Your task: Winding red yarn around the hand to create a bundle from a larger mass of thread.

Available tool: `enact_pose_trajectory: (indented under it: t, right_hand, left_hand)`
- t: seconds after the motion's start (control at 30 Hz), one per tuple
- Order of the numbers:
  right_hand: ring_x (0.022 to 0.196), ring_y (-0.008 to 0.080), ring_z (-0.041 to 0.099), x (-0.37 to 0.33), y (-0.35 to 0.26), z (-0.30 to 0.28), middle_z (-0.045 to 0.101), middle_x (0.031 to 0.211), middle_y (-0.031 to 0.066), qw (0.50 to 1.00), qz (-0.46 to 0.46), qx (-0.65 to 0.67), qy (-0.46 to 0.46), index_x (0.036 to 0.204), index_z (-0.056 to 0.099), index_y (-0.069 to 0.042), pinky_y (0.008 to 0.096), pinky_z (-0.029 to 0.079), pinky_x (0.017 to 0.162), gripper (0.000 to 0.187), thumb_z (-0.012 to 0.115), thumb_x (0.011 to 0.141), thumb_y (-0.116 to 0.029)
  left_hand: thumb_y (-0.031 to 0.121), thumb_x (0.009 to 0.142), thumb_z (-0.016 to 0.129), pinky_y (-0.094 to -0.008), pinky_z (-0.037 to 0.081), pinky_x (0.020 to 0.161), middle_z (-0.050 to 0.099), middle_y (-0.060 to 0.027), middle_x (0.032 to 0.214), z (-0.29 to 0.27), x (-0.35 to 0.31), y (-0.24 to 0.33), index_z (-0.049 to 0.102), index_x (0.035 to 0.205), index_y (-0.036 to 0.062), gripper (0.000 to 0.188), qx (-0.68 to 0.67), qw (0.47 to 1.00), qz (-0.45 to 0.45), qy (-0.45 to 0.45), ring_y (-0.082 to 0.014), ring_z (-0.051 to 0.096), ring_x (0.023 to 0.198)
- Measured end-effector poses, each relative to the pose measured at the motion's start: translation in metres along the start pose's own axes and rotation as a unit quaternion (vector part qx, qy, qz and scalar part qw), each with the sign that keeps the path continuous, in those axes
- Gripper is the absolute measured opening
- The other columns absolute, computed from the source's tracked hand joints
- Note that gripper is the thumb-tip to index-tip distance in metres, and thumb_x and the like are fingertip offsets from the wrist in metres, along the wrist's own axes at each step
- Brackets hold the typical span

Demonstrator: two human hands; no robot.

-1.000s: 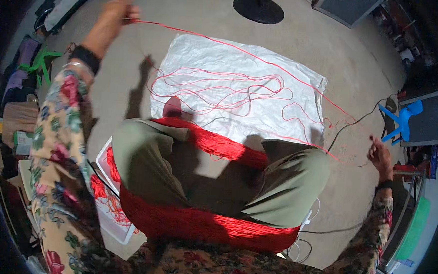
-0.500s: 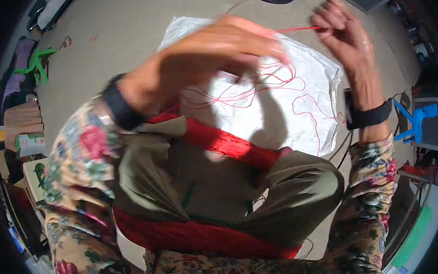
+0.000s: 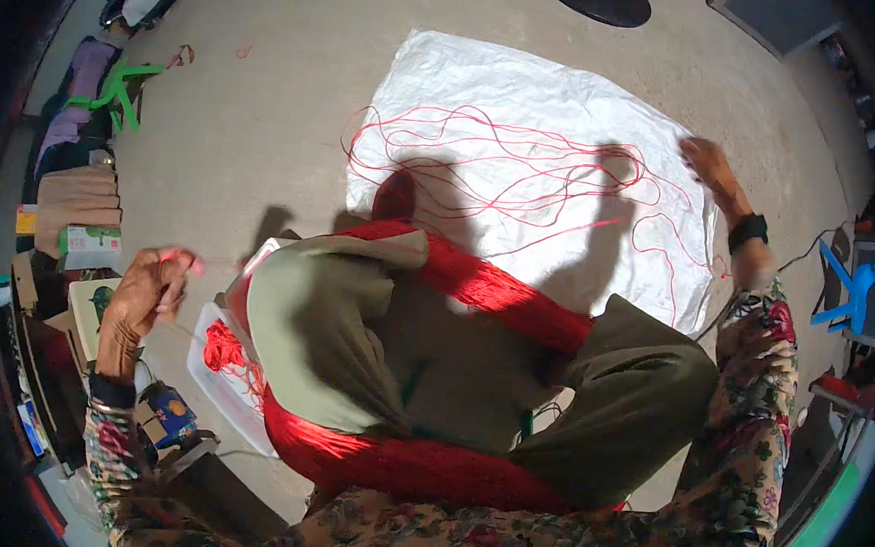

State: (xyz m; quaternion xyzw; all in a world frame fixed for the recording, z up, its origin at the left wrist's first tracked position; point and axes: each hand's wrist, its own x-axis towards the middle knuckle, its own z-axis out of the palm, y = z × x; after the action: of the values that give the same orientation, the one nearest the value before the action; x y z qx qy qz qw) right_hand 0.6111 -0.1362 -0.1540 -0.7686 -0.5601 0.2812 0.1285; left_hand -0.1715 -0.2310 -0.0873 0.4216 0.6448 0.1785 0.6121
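My left hand point(image 3: 151, 291) is out at the far left, beside my knee and above a plastic tub. Its fingers are curled together, with pinkish red at the fingertips; what they grip, if anything, is not clear. At the right edge of a white sheet point(image 3: 530, 79), my right hand point(image 3: 709, 168) reaches forward with fingers apart and nothing visible in them. Thin red cord point(image 3: 502, 209) lies in long loose loops across the sheet. A thick hank of red thread point(image 3: 477, 281) stretches around my bent knees, with more of it point(image 3: 376, 460) across my lap.
The white tub point(image 3: 220, 391) beside my left leg holds a tangle of red thread point(image 3: 223, 346). A green stool point(image 3: 118, 94) stands at the left and a blue stool point(image 3: 850, 287) at the right. A dark round object point(image 3: 599, 1) is on the floor ahead.
My left hand has swung from over the sheet to the far left. My right hand has come down toward the sheet's right edge. The cord loops now lie spread wider.
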Motion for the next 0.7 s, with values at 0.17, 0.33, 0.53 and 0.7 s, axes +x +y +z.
enact_pose_trajectory:
  t: [0.17, 0.33, 0.53, 0.7]
  right_hand:
    - [0.075, 0.0085, 0.055, -0.125, -0.272, 0.075, 0.062, 0.081, 0.0017, 0.913, -0.251, 0.206, -0.248, 0.085, 0.067, -0.003, 0.0238, 0.046, 0.068, 0.031, 0.054, 0.092, -0.031]
    - [0.091, 0.0065, 0.056, -0.248, -0.364, 0.095, 0.064, 0.099, 0.0022, 0.756, -0.39, 0.364, -0.379, 0.119, 0.059, -0.006, 0.0237, 0.047, 0.079, 0.035, 0.064, 0.09, -0.024]
    - [0.043, 0.0013, 0.034, -0.277, -0.24, -0.008, 0.035, 0.054, -0.0072, 0.884, -0.128, 0.367, -0.26, 0.091, 0.059, -0.005, 0.0194, 0.035, 0.041, 0.017, 0.057, 0.092, -0.022]
    - [0.052, 0.004, 0.035, -0.296, -0.034, -0.12, 0.041, 0.064, -0.0059, 0.964, 0.019, 0.255, -0.069, 0.086, 0.056, -0.006, 0.0215, 0.032, 0.051, 0.026, 0.061, 0.09, -0.031]
  left_hand:
    - [0.021, 0.1, 0.043, -0.0226, 0.021, 0.031, 0.027, 0.0047, 0.047, 0.116, -0.042, 0.126, 0.054, 0.095, 0.0002, 0.024, -0.258, 0.94, 0.135, -0.179, -0.0057, 0.026, 0.035]
    - [0.017, 0.101, 0.037, -0.0221, 0.021, 0.033, 0.027, 0.0051, 0.05, 0.19, -0.083, 0.215, 0.054, 0.094, 0.0001, 0.025, -0.266, 0.889, 0.293, -0.229, -0.0055, 0.027, 0.04]
    - [0.014, 0.101, 0.035, -0.0231, 0.022, 0.039, 0.025, 0.0047, 0.054, 0.118, -0.022, 0.235, 0.05, 0.105, -0.0015, 0.023, -0.181, 0.891, 0.394, -0.137, -0.0067, 0.024, 0.044]
    - [0.02, 0.099, 0.042, -0.0234, 0.026, 0.041, 0.029, 0.0055, 0.057, 0.057, 0.073, 0.232, 0.056, 0.105, 0.0015, 0.024, -0.184, 0.915, 0.35, 0.075, -0.0068, 0.027, 0.048]
